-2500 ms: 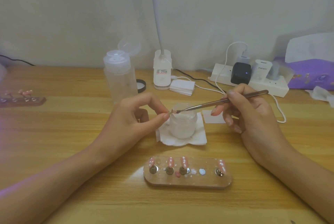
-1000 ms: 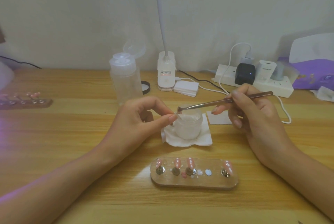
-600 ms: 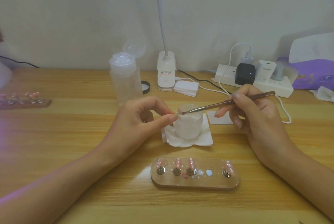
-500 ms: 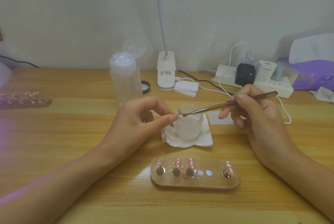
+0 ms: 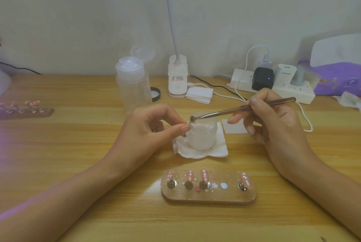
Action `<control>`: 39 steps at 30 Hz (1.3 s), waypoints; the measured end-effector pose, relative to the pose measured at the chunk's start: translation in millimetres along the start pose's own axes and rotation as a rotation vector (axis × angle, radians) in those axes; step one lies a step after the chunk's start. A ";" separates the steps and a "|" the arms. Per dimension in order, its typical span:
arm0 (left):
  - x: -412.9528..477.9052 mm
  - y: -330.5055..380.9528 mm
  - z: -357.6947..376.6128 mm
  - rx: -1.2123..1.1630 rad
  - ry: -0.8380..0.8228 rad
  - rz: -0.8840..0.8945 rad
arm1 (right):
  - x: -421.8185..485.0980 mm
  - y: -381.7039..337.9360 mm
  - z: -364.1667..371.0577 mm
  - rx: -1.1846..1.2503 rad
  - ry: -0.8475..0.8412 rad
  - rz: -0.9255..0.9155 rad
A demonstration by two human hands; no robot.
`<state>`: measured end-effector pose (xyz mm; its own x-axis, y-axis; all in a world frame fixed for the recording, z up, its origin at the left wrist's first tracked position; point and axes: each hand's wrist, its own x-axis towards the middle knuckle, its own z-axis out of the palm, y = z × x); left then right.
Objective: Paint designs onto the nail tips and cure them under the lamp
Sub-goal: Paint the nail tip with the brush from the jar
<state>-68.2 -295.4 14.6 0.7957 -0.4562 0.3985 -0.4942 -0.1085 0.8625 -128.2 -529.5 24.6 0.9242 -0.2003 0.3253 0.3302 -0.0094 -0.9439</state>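
1. Pink nail tips (image 5: 204,176) with white dots stand on metal pegs along a clear acrylic holder (image 5: 224,196), which lies on the wooden desk (image 5: 78,163) nearest the person; four pegs are filled.
2. The left hand (image 5: 152,134) pinches a small pale piece between thumb and forefinger, just over the rim of a frosted glass jar (image 5: 202,136); it is blurred, but looks like a single nail tip (image 5: 188,123).
3. The right hand (image 5: 273,124) grips a thin nail brush (image 5: 244,108) like a pen, fingers curled round the handle. The dark bristle end touches the pinched piece.
4. The jar sits on a folded white tissue (image 5: 203,154), between the two hands.
5. A second holder (image 5: 25,110) with more tips lies well apart at the left edge.
6. Behind stand a clear pump bottle (image 5: 132,89) with its cap flipped up, a white lamp base (image 5: 177,77), a stack of white pads (image 5: 199,94) and a power strip (image 5: 277,89) with plugs.
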 end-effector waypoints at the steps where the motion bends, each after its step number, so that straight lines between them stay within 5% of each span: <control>1: 0.1 -0.4 -0.3 0.006 0.001 0.000 | -0.1 0.7 0.2 -0.015 -0.002 0.010; 39: -0.4 1.3 -0.3 0.025 -0.009 -0.022 | 3.0 5.6 -4.6 0.048 0.025 -0.021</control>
<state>-69.1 -295.1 15.7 0.8032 -0.4613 0.3770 -0.4856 -0.1404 0.8628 -124.5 -534.6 20.0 0.9121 -0.2250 0.3427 0.3587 0.0334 -0.9328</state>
